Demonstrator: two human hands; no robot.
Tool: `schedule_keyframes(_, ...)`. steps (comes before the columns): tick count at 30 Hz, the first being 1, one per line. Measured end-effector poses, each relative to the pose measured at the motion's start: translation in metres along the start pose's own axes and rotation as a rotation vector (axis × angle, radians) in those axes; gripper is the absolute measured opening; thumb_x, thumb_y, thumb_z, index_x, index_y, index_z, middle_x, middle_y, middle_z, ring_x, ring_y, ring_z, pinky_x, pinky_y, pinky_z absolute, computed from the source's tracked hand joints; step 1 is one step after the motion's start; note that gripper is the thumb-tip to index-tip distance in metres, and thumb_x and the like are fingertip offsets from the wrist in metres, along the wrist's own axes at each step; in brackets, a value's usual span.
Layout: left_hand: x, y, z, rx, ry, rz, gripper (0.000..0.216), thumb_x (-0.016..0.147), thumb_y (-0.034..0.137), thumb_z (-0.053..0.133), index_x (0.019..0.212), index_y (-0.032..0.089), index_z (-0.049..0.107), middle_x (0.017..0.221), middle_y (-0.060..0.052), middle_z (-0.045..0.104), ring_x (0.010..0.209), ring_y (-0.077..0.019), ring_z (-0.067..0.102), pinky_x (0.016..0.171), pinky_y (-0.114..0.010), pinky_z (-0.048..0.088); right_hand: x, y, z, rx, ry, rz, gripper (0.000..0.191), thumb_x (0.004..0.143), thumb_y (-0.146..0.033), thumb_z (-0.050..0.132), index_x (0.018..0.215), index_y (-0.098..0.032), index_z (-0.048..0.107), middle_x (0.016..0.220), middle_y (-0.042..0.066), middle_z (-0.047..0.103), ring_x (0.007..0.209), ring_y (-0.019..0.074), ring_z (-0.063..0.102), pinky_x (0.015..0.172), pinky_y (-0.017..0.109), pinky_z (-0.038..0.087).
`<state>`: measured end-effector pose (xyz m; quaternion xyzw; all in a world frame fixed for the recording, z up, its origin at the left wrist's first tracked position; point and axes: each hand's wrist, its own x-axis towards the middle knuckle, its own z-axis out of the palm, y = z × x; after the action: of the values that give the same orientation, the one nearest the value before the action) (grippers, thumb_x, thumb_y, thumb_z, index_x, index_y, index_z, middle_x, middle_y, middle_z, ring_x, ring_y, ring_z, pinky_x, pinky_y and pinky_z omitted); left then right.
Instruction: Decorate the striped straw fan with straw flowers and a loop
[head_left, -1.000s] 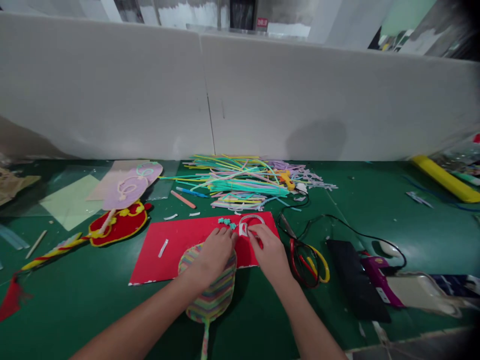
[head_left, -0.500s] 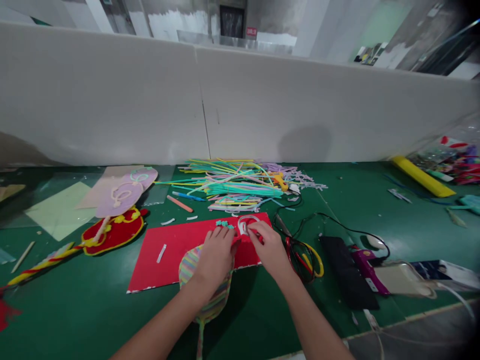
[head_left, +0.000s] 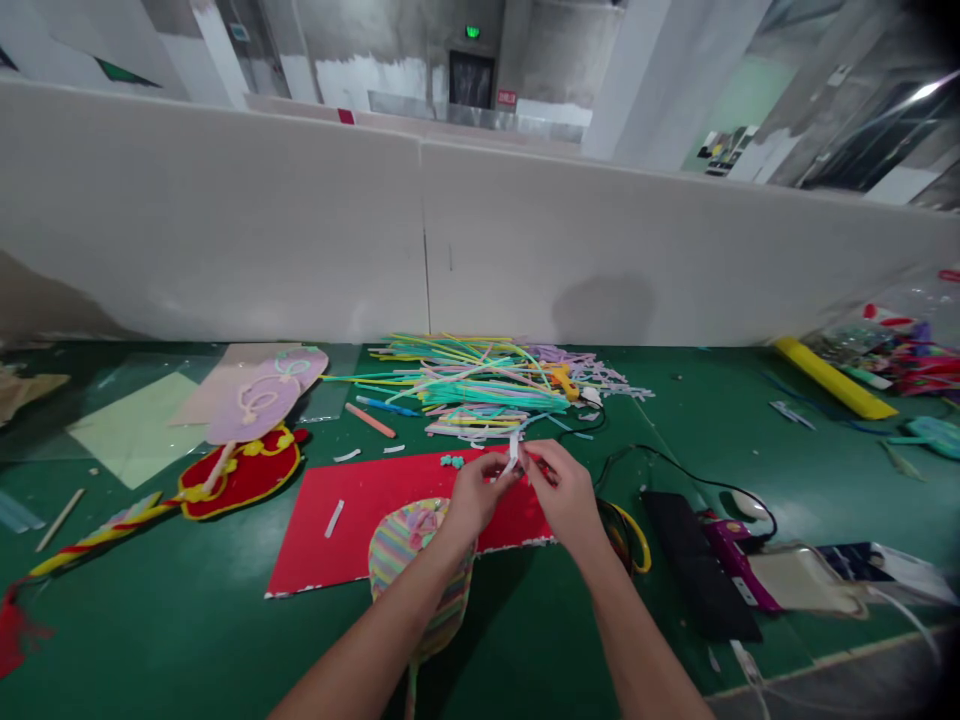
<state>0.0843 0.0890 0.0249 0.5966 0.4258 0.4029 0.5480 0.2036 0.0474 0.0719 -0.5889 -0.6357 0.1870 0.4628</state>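
Observation:
In front of me, over the back right part of a red sheet (head_left: pixel 352 510), my two hands meet with fingertips close together. My left hand (head_left: pixel 480 490) is closed in a pinch on a small white strip (head_left: pixel 514 448) that sticks up between the hands. My right hand (head_left: pixel 559 490) is closed too, its fingertips at the strip's other side. A striped pastel fan (head_left: pixel 394 545) with a pink flower lies partly under my left forearm. Small teal flower pieces (head_left: pixel 452 461) sit on the red sheet, beyond the fan. Another short white strip (head_left: pixel 334 518) lies to the left.
A pile of coloured pipe cleaners (head_left: pixel 480 385) lies at the back, before a white partition (head_left: pixel 300 240). At left are a red and yellow fan (head_left: pixel 247 475) and a purple shape (head_left: pixel 262 400). Right are a black pouch (head_left: pixel 697 565), a power bank-like device (head_left: pixel 802 580) and cables.
My left hand has moved right, off the fan, to join my right hand at the white strip. The strip is now lifted from the red sheet, and the fan's pink flower shows.

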Motion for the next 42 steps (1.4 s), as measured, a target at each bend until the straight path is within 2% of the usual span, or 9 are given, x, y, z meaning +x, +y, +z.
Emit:
schedule_keyframes(6, -0.022, 0.034, -0.009, -0.202, -0.222, -0.065, 0.025, 0.071, 0.035, 0.062, 0.084, 0.014, 0.061, 0.069, -0.003, 0.065, 0.071, -0.0169, 0.061, 0.071, -0.028, 0.045, -0.008, -0.010, -0.015, -0.073, 0.107, -0.034, 0.017, 0.084, -0.025, 0.047, 0.090, -0.018, 0.062, 0.089, 0.007, 0.062, 0.077, 0.0161, 0.058, 0.062, 0.025, 0.048)
schedule_keyframes(12, -0.040, 0.061, -0.022, -0.022, -0.324, -0.075, 0.019, 0.083, 0.028, 0.046, 0.073, 0.015, 0.055, 0.057, 0.003, 0.050, 0.055, -0.0098, 0.047, 0.055, -0.020, 0.036, -0.016, -0.007, -0.025, -0.272, 0.203, -0.188, 0.024, 0.085, -0.014, 0.043, 0.098, -0.021, 0.062, 0.102, 0.009, 0.060, 0.089, 0.0183, 0.057, 0.077, 0.032, 0.048)
schedule_keyframes(19, -0.043, 0.066, -0.041, 0.096, -0.378, 0.022, 0.017, 0.083, 0.024, 0.045, 0.075, 0.015, 0.056, 0.065, 0.003, 0.047, 0.061, -0.0096, 0.041, 0.058, -0.019, 0.033, -0.014, -0.006, -0.018, -0.358, 0.276, -0.156, 0.024, 0.084, -0.015, 0.043, 0.102, -0.019, 0.059, 0.112, 0.012, 0.055, 0.099, 0.0225, 0.054, 0.079, 0.038, 0.050)
schedule_keyframes(27, -0.049, 0.069, -0.044, 0.103, -0.536, -0.021, 0.027, 0.086, 0.032, 0.042, 0.082, 0.014, 0.061, 0.065, 0.002, 0.048, 0.060, -0.0098, 0.040, 0.056, -0.019, 0.031, -0.013, -0.012, -0.032, -0.409, 0.296, -0.493, 0.039, 0.082, -0.006, 0.047, 0.110, -0.031, 0.057, 0.119, 0.007, 0.053, 0.101, 0.0205, 0.055, 0.075, 0.034, 0.051)
schedule_keyframes(31, -0.053, 0.069, -0.040, 0.155, -0.557, -0.032, 0.028, 0.085, 0.028, 0.043, 0.067, 0.014, 0.059, 0.059, 0.003, 0.046, 0.057, -0.0087, 0.040, 0.054, -0.018, 0.030, -0.005, -0.026, -0.042, -0.451, 0.453, -0.569, 0.042, 0.075, -0.016, 0.064, 0.113, -0.032, 0.055, 0.118, 0.007, 0.054, 0.098, 0.0216, 0.057, 0.076, 0.034, 0.051)
schedule_keyframes(33, -0.055, 0.069, -0.038, 0.183, -0.593, -0.007, 0.028, 0.084, 0.025, 0.043, 0.063, 0.014, 0.057, 0.057, 0.003, 0.048, 0.056, -0.0085, 0.042, 0.055, -0.018, 0.031, 0.001, -0.035, -0.043, -0.383, 0.471, -0.516, 0.037, 0.074, -0.020, 0.065, 0.110, -0.028, 0.056, 0.115, 0.008, 0.055, 0.096, 0.0218, 0.057, 0.078, 0.035, 0.050)
schedule_keyframes(36, -0.055, 0.068, -0.038, 0.154, -0.597, 0.026, 0.026, 0.084, 0.026, 0.044, 0.066, 0.015, 0.059, 0.061, 0.002, 0.053, 0.059, -0.0095, 0.045, 0.058, -0.019, 0.034, 0.007, -0.039, -0.043, -0.178, 0.232, -0.219, 0.013, 0.083, -0.028, 0.052, 0.089, -0.021, 0.062, 0.094, 0.008, 0.064, 0.086, 0.0192, 0.060, 0.074, 0.032, 0.049)
schedule_keyframes(39, -0.052, 0.066, -0.042, 0.097, -0.501, 0.041, 0.023, 0.083, 0.029, 0.045, 0.078, 0.015, 0.062, 0.072, -0.002, 0.058, 0.067, -0.0123, 0.050, 0.064, -0.021, 0.039, 0.002, -0.033, -0.039, 0.054, -0.227, 0.093, 0.036, 0.089, -0.036, 0.039, 0.069, -0.017, 0.061, 0.069, 0.002, 0.064, 0.068, 0.0147, 0.060, 0.065, 0.025, 0.047)
schedule_keyframes(42, -0.049, 0.062, -0.047, 0.106, -0.397, 0.034, 0.024, 0.084, 0.031, 0.043, 0.086, 0.015, 0.061, 0.081, -0.004, 0.060, 0.076, -0.0152, 0.052, 0.071, -0.024, 0.041, -0.012, -0.024, -0.031, 0.251, -0.404, 0.232, 0.038, 0.087, -0.040, 0.041, 0.066, -0.016, 0.060, 0.064, 0.000, 0.062, 0.064, 0.0140, 0.059, 0.062, 0.023, 0.047)
